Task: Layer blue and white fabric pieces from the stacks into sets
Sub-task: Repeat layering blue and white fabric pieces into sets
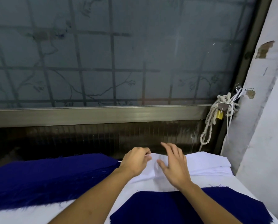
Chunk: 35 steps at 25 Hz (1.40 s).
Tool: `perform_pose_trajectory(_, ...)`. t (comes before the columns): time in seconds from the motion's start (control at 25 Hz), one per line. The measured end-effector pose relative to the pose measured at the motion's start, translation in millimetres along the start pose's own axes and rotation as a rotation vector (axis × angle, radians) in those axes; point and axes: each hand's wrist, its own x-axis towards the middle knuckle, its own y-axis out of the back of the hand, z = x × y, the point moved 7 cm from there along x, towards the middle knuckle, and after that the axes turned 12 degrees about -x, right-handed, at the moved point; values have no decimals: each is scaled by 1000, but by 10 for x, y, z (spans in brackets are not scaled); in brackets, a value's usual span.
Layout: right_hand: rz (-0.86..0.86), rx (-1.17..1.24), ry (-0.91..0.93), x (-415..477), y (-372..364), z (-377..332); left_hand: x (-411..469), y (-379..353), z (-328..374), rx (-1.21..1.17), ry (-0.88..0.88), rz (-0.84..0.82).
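Two hands meet over the white fabric stack (pixel 207 162) at lower centre-right. The left hand (pixel 135 160) pinches the top white sheet's far edge with curled fingers. The right hand (pixel 173 165) is spread open over it, contact unclear. A blue fabric stack (pixel 46 172) lies lower left, and a single blue piece (pixel 183 207) lies at the bottom edge under the forearms.

Motion blurs the right hand's fingers (pixel 173 151) over the white stack (pixel 207 160), while the left edge crops the blue stack (pixel 46 172), the bottom edge the blue piece (pixel 167 207) and both forearms (pixel 93 199).
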Motion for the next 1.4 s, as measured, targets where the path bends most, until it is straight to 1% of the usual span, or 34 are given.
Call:
perform_pose_trajectory(0.08,-40,104,56,148,162,-81,-31,90,159,4,-93,4)
perform_pose_trajectory(0.16,-134,165,43,234,277,-100,-75,220,272,34,-135,55)
perform_pose_trajectory(0.28,-255,269,-6,171,435,-59,-189,532,298,43,-77,149)
perform_pose_trajectory(0.36,-282,232,-23,81,564,-22,-311,785,246,28,-10,207)
perform_pose_trajectory(0.44,-276,154,-9,-7,703,-21,-469,1033,161,28,37,264)
perform_pose_trajectory(0.52,-267,137,-19,-115,831,-59,-660,1276,54,31,65,304)
perform_pose_trajectory(0.68,-270,219,-42,-397,1035,-186,-1104,1727,-213,-6,130,343)
perform_pose_trajectory(0.84,-302,288,-62,-686,1059,-308,-1633,2008,-554,-132,203,386)
perform_pose_trajectory(1.04,-218,406,-125,-957,1067,-490,-2219,2058,-932,-290,274,466)
perform_pose_trajectory(1.2,-204,509,-136,-1149,1123,-661,-2576,2094,-984,-320,275,563)
perform_pose_trajectory(1.32,-200,519,-107,-1315,1165,-675,-2825,2116,-990,-331,271,605)
perform_pose_trajectory(1.4,-220,545,-54,-1455,1144,-649,-2988,2030,-1009,-315,292,582)
